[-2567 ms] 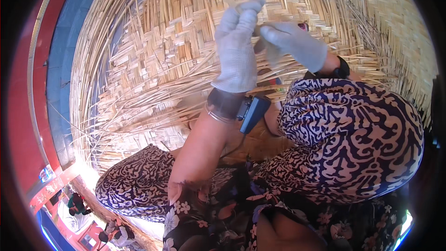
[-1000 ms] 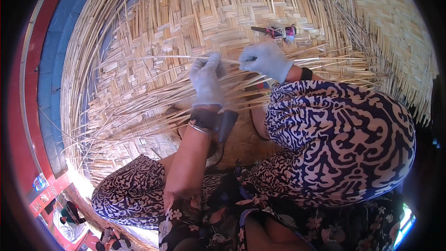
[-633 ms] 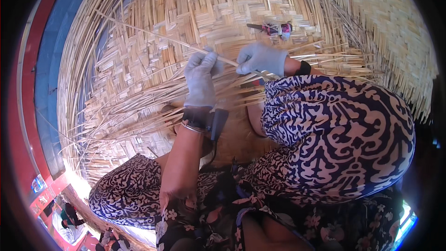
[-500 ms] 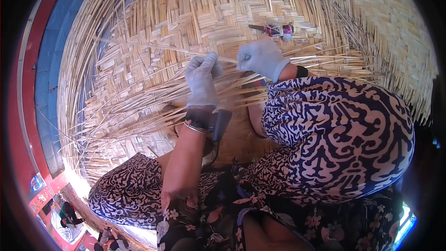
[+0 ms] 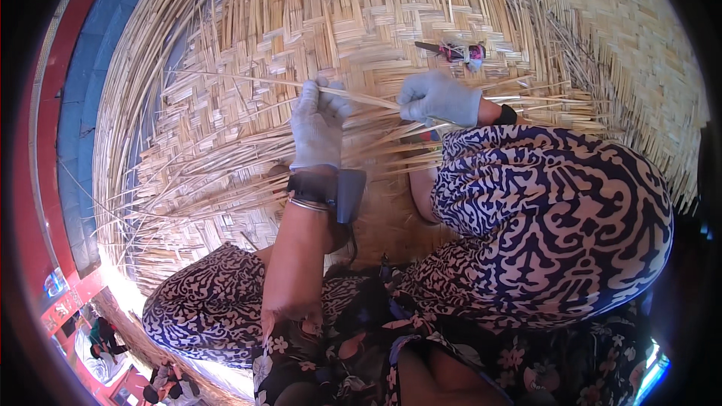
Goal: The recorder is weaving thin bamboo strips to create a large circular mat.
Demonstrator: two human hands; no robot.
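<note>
Between my two gloved hands a pale split strip [image 5: 370,98], like bamboo or reed, is stretched. My left hand [image 5: 317,114], in a white glove, pinches it between thumb and fingers, and its thin tail runs off to the left. My right hand [image 5: 438,98], gloved too, has its fingers curled round the strip's right end. Below both hands a loose bundle of similar strips [image 5: 218,154] lies across my lower legs. A knife [image 5: 460,53] with a wrapped handle rests on the woven mat [image 5: 376,26], beyond my right hand.
Long unwoven strip ends [image 5: 124,90] fan out along the mat's left side. Another woven panel [image 5: 624,37] lies at the far right. My patterned trouser knee [image 5: 556,218] rises at the right. Other people [image 5: 105,342] show small at the lower left.
My hands have drawn apart, the left one moving slightly left and the right one rightward. More of the strip shows between them.
</note>
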